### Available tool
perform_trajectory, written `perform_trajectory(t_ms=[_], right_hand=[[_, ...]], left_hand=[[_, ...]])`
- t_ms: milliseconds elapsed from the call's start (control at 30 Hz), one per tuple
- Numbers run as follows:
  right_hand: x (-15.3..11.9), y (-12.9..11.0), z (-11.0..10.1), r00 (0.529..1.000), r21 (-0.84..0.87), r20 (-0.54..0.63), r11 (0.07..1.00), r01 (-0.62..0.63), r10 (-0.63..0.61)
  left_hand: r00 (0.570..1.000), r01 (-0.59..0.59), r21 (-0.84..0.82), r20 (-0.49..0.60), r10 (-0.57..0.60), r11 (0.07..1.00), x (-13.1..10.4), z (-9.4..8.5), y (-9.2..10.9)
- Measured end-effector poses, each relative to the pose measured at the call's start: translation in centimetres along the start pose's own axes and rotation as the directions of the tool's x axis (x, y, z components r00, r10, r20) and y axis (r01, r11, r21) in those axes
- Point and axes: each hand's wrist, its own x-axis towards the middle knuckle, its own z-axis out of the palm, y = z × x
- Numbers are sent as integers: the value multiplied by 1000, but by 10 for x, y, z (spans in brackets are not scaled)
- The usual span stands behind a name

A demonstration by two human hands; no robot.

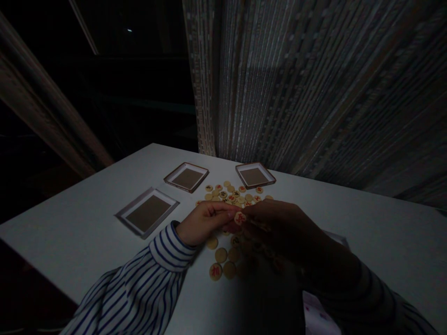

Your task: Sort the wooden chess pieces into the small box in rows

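Note:
Between my two hands, at the middle of the view, a round piece with a red character (240,218) is held up with its face toward me. My left hand (206,221) is closed, its thumb and fingertips at the piece's left edge. From the right, my right hand (282,225) reaches over in deep shadow, its fingertips by the piece's right side; what its fingers do is too dark to tell. Beneath and around both hands lie several round wooden pieces, some blank side up, some with red or dark characters, such as a red-marked one (215,271) at the near edge.
Three shallow open trays stand on the white table (94,204): one at left (148,213), one behind it (187,177), one at the back right (255,175). Part of a pale object (337,239) shows behind my right wrist. A striped curtain (251,93) hangs at the back.

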Motion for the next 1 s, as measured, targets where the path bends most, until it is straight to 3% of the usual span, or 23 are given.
perform_trajectory(t_ms=[233, 367, 600, 1000], right_hand=[[-2, 1, 2, 997, 29, -59, 998, -49, 51], [-2, 5, 3, 996, 119, -92, 993, 14, -4], [-6, 3, -2, 999, 253, -34, 967, 25, -17], [-18, -11, -14, 999, -3, -47, 1000, 28, -28]], left_hand=[[1000, 6, -85, -24, -8, 996, 1, 1, -4], [1000, 15, -62, 8, -14, 998, 0, 2, -3], [1000, 6, -81, -8, -6, 997, -1, 4, 0], [997, -66, -23, 25, 66, 998, -7, 11, 5]])
